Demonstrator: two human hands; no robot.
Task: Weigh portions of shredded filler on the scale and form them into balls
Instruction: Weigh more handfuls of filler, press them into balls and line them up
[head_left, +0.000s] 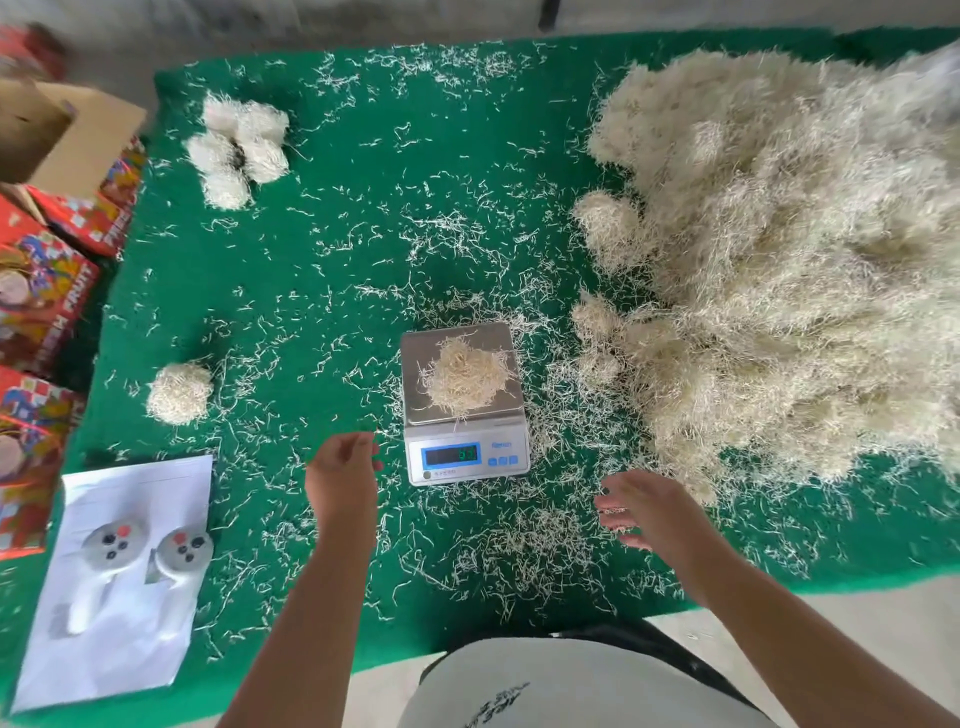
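A small digital scale (422, 410) stands in the middle of the green mat, its display lit. A loose portion of pale shredded filler (467, 378) lies on its steel pan. A big heap of filler (789, 270) covers the mat's right side. One formed ball (179, 392) sits alone at the left, and a cluster of several balls (239, 148) lies at the far left. My left hand (340, 475) hovers just left of the scale, fingers loosely curled, holding nothing. My right hand (649, 512) hovers to the scale's right with fingers spread and relaxed.
Loose strands litter the green mat (322, 280). A white sheet (119, 639) with two round controllers (145, 545) lies at the near left. Colourful fruit cartons (41, 291) and an open cardboard box (57, 135) stand beyond the left edge.
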